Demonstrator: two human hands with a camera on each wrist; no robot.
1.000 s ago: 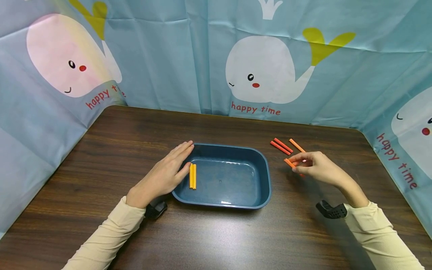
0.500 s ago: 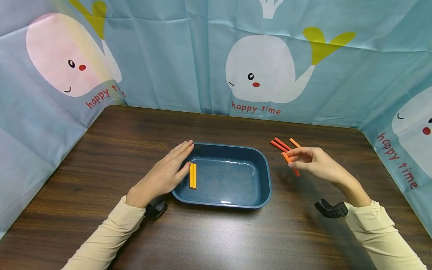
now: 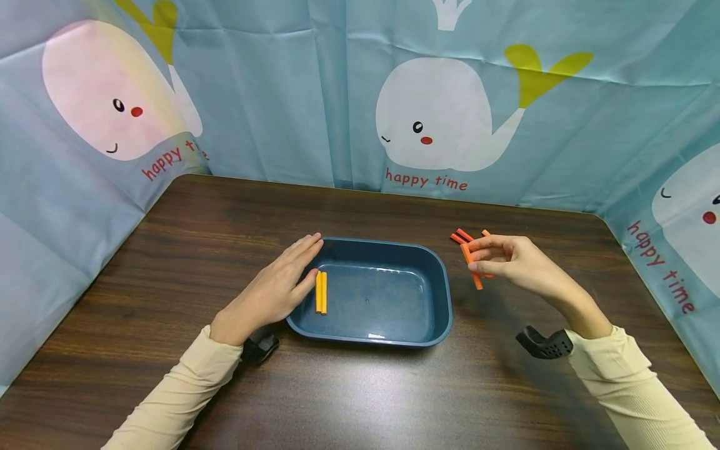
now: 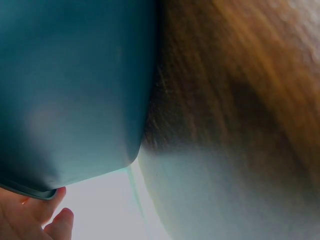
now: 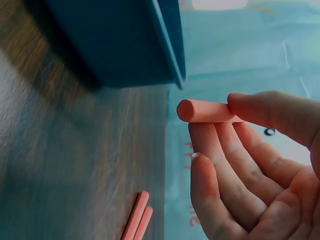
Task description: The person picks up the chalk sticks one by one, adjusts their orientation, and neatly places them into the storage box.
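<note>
My right hand (image 3: 520,262) pinches an orange chalk stick (image 5: 205,111) between thumb and fingers, raised above the table to the right of a dark blue plastic tub (image 3: 388,344). Straight-fingered, my left hand (image 3: 270,290) rests along the tub's left rim, its thumb reaching over the inner side. Two yellow chalk sticks (image 3: 321,292) lie side by side in the tub near that thumb. Beyond my right hand are two red chalk sticks (image 3: 464,234) and the end of an orange one (image 3: 485,233). The hand partly hides these sticks. A reddish end (image 3: 489,275) shows below its fingers.
The dark wooden table (image 3: 360,400) carries the tub near its middle. A pale blue curtain (image 3: 270,112) with whale prints hangs along the back and both sides. Black wrist straps (image 3: 542,344) show under the sleeves.
My right hand has moved left and slightly away from me, carrying the orange chalk stick closer to the tub. The left hand and the yellow sticks stay where they were.
</note>
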